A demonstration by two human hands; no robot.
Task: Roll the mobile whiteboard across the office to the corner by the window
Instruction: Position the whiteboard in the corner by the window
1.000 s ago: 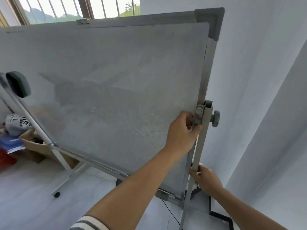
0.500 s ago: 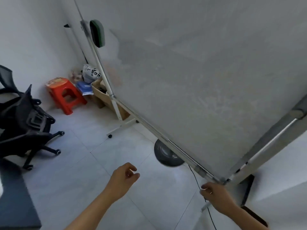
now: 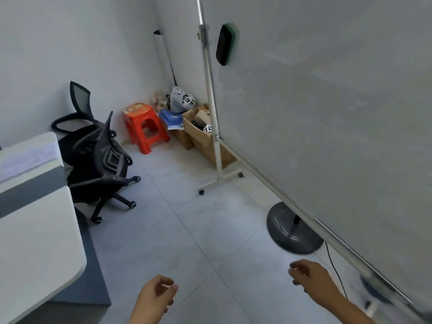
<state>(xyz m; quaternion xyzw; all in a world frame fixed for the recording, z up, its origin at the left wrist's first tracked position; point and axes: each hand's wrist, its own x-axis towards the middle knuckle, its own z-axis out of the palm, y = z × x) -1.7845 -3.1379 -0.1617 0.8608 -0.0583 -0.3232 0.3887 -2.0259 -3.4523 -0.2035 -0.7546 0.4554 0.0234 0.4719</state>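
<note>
Hands are hanging free over the tiled floor (image 3: 210, 225): left hand (image 3: 155, 294) and right hand (image 3: 312, 280) are loosely curled, gripping nothing. Whiteboard (image 3: 327, 127) is standing at right, its far leg (image 3: 214, 127) just beside the cardboard boxes (image 3: 201, 139). Any further nudge is probably calling for both hands on the frame (watch the fan base (image 3: 293, 230) and its cord).

Pale grey whiteboard (image 3: 327, 113) with white frame, black-and-green eraser (image 3: 225, 44), orange-red stool (image 3: 145, 127), black mesh chairs (image 3: 98, 155), brown cardboard boxes (image 3: 203, 139), white bag with black square markers (image 3: 181, 99), dark grey round base (image 3: 289, 230), light grey floor tiles (image 3: 198, 230).
</note>
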